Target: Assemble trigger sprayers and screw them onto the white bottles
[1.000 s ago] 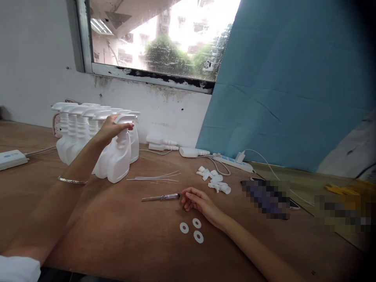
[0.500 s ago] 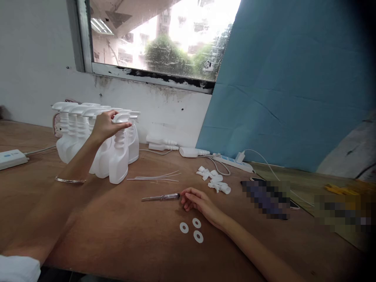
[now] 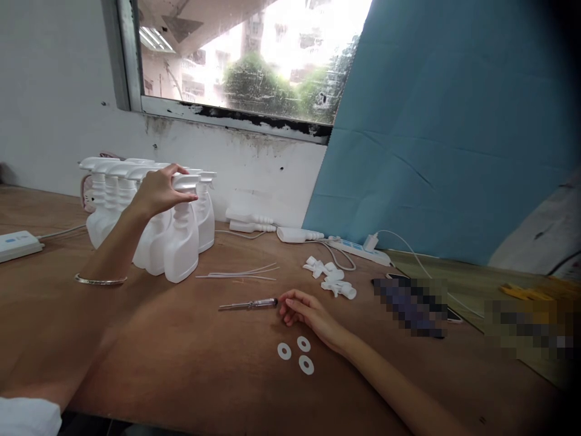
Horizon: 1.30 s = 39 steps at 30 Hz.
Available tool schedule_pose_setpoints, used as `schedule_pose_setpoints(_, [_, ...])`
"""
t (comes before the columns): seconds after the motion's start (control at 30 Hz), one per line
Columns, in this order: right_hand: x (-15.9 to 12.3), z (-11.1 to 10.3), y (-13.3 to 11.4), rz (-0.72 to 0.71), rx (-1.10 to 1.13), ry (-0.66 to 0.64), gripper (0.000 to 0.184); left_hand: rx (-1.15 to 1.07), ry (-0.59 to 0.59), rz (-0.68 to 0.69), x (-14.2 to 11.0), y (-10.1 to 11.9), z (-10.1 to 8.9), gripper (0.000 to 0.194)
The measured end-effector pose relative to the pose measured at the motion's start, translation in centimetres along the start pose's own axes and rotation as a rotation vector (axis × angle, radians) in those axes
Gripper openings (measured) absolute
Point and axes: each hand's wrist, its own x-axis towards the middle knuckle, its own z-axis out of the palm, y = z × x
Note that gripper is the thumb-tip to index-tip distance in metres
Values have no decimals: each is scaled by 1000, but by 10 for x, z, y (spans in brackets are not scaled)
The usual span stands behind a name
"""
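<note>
My left hand (image 3: 158, 191) has its thumb and fingers around the head of the front white spray bottle (image 3: 181, 248), which stands on the table at the near end of a group of similar bottles (image 3: 102, 212). My right hand (image 3: 306, 312) rests on the table, fingers loosely curled and nothing seen in them. Its fingertips are close to the handle end of a screwdriver (image 3: 254, 304); whether they touch I cannot tell. Three white ring washers (image 3: 303, 344) lie just below that hand. Thin white tubes (image 3: 240, 275) lie beyond the screwdriver.
White plastic sprayer parts (image 3: 333, 278) lie right of centre. Empty white bottles (image 3: 297, 235) lie on their sides by the wall. A power strip (image 3: 363, 251) with cables is behind, another white strip (image 3: 18, 245) at far left. A phone (image 3: 454, 316) lies at right, partly under a blurred item.
The front spray bottle has shifted slightly left with my left hand, and the grip around its head looks a little looser. My right hand stays where it was.
</note>
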Motion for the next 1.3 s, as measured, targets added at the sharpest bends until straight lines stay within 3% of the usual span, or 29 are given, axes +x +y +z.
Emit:
schedule_pose_setpoints(0.27, [-1, -1, 0, -8, -3, -9, 25, 56, -81, 65, -5, 9, -16, 62])
schedule_pose_setpoints(0.53, [0, 0, 0, -12, -18, -20, 25, 215, -2, -37, -8, 14, -16, 75])
schedule_pose_setpoints(0.77, [-1, 0, 0, -11, -24, -19, 27, 171, -27, -53, -9, 17, -14, 85])
schedule_pose_setpoints(0.97, [-2, 3, -4, -12, -18, 10, 28, 77, 20, -132, -11, 21, -13, 86])
schedule_pose_setpoints(1.07, [-1, 5, -5, -45, -38, 94, 27, 40, 37, -126, -13, 26, -13, 82])
schedule_pose_setpoints(1.13, [1, 2, -4, -117, -113, 214, 24, 135, 40, -86, -14, 29, -13, 75])
schedule_pose_setpoints(1.23, [4, -12, -3, -267, -368, 452, 19, 337, 40, -29, -17, 30, -12, 63])
schedule_pose_setpoints(1.3, [5, -27, -4, -348, -583, 585, 17, 383, 72, -7, -18, 30, -12, 65])
